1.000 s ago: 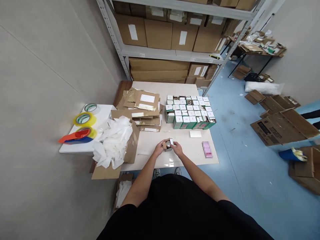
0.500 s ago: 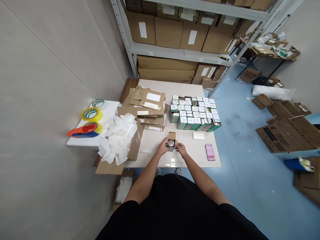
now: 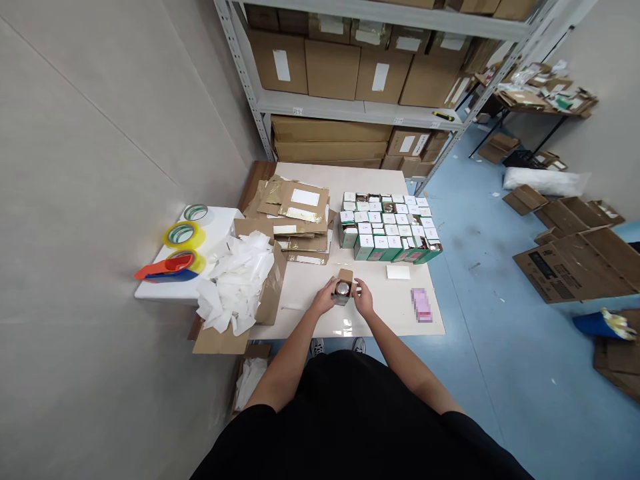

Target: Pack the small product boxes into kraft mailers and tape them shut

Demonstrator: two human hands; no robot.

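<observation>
Two hands: the left hand [image 3: 325,298] has its fingers curled along the left side of the small open box [image 3: 341,301]; the right hand [image 3: 363,298] bends its fingers at the right edge, and whether they pinch anything is too small to tell.
Small open box: between the hands, at the near part of the table [image 3: 395,308], brown flap [image 3: 345,274] up on the far side, shiny round item [image 3: 343,288] inside.
Open top: the step in hand, seemingly, with the item within the walls.
Brown flap: the next move probably calls for light right fingertips and a steady left hold.
White-topped boxes [image 3: 390,230]: grouped in rows beyond, rightward.
</observation>
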